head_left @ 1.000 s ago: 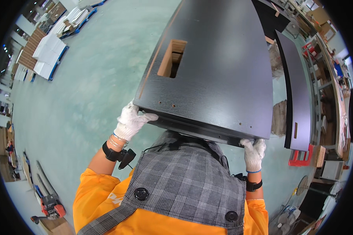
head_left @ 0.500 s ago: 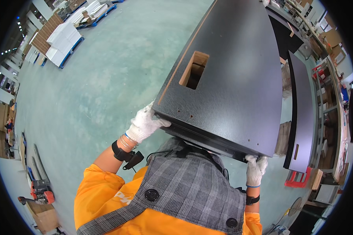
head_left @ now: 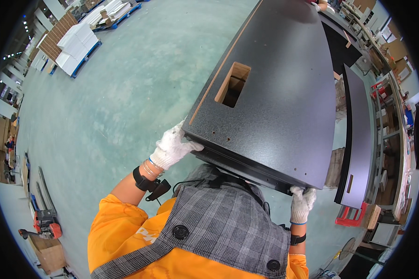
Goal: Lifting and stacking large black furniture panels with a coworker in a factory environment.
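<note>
A large black furniture panel (head_left: 279,111) stretches away from my body, with a rectangular cut-out (head_left: 233,84), a pale groove along its left side and small drilled holes near the close end. Its near edge looks layered; whether it is one thick piece or several stacked boards I cannot tell. My left hand (head_left: 173,146), in a white knit glove, is closed round the near left corner, thumb along the front edge. At the near right corner my gloved right hand (head_left: 303,203) grips from below, its fingertips partly hidden. Another person's gloved hand (head_left: 317,6) shows at the far end.
More dark panels (head_left: 357,135) lie to the right, beside a red plastic stool (head_left: 351,215) and a long workbench with shelves (head_left: 392,153). Pallets with white stacked boards (head_left: 79,46) stand far left. A pallet jack (head_left: 46,224) is at lower left on the green floor.
The view has shifted slightly, and the other person's hand at the far end shows more. Both my hands keep their grip on the panel's near corners.
</note>
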{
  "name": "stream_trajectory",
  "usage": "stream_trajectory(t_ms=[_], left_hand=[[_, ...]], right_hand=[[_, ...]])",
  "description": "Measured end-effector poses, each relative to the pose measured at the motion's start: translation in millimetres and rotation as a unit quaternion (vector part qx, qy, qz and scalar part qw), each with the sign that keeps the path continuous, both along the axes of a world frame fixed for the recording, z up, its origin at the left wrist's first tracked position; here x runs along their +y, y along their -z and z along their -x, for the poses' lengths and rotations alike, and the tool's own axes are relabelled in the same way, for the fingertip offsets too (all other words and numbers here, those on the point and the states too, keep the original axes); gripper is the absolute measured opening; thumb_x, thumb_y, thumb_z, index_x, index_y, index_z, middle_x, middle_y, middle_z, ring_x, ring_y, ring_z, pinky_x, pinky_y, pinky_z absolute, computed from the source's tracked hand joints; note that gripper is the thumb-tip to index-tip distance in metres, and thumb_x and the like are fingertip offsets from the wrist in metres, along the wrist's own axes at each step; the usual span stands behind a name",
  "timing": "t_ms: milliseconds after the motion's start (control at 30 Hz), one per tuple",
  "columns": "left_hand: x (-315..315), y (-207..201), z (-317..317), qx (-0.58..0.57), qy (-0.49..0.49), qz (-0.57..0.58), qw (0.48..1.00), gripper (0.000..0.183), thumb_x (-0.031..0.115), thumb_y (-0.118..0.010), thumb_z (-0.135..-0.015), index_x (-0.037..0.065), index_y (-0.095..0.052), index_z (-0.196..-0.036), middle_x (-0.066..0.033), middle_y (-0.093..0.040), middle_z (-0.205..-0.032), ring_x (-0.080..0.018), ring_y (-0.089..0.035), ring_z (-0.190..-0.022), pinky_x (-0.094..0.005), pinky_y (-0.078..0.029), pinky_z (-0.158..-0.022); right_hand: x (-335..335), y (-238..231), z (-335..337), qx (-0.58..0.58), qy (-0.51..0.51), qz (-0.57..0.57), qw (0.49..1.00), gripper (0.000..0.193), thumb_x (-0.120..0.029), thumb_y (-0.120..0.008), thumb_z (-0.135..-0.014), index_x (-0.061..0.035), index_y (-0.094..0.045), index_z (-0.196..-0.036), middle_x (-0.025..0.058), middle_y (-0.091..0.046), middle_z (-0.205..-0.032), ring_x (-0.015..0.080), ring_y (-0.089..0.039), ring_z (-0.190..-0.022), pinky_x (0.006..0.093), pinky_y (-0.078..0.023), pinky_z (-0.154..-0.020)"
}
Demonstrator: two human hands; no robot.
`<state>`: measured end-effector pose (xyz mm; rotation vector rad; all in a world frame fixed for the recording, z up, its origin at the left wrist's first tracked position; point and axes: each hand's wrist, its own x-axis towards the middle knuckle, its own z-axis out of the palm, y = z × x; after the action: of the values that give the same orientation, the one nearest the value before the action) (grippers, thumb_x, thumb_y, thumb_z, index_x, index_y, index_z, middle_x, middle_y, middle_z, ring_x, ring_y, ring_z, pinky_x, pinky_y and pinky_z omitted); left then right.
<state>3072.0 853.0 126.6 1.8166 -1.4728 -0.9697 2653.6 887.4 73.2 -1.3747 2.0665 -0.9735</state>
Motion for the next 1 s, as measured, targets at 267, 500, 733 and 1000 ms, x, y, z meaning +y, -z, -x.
stream_trajectory(t_ms=[267, 500, 733, 1000], left_hand=[[-42, -99, -40, -0.155, 0.215, 0.257, 0.930, 0.063, 0.040, -0.071, -0.084, 0.006, -0.053, -0.133, -0.0150, -0.054, -0.137, -0.0331, -0.044, -0.134, -0.0431, -0.039, -0.109], [-116, -133, 32, -0.475, 0.416, 0.204, 0.748, 0.055, 0.055, -0.044, -0.096, 0.006, -0.068, -0.106, -0.0092, -0.063, -0.122, -0.0406, -0.039, -0.134, -0.0508, -0.024, -0.117], [-133, -125, 56, -0.510, 0.487, 0.103, 0.702, 0.075, 0.071, -0.032, -0.092, 0.011, -0.075, -0.098, -0.0259, -0.050, -0.136, -0.0464, -0.031, -0.137, -0.0488, -0.032, -0.113], [-138, -129, 77, -0.538, 0.533, 0.012, 0.653, 0.088, 0.073, -0.028, -0.092, -0.001, -0.069, -0.068, -0.0223, -0.063, -0.082, -0.0447, -0.054, -0.108, -0.0491, -0.020, -0.118]], right_hand=[[1, -3, 0, 0.017, 0.006, -0.039, 0.999, 0.059, -0.026, -0.077, -0.061, 0.0000, -0.059, -0.111, 0.0197, -0.066, -0.098, 0.0372, -0.062, -0.089, 0.0438, -0.049, -0.082], [5, -18, -5, 0.060, -0.016, -0.057, 0.996, 0.064, -0.035, -0.077, -0.065, -0.0033, -0.057, -0.118, 0.0210, -0.064, -0.107, 0.0402, -0.060, -0.097, 0.0481, -0.047, -0.086], [2, -30, -8, 0.005, -0.015, -0.040, 0.999, 0.059, -0.032, -0.081, -0.066, -0.0022, -0.059, -0.112, 0.0170, -0.067, -0.098, 0.0368, -0.064, -0.091, 0.0449, -0.051, -0.080], [4, -44, -9, -0.049, -0.033, -0.040, 0.997, 0.078, -0.020, -0.080, -0.065, 0.0010, -0.048, -0.133, 0.0176, -0.069, -0.106, 0.0345, -0.065, -0.104, 0.0397, -0.051, -0.091]])
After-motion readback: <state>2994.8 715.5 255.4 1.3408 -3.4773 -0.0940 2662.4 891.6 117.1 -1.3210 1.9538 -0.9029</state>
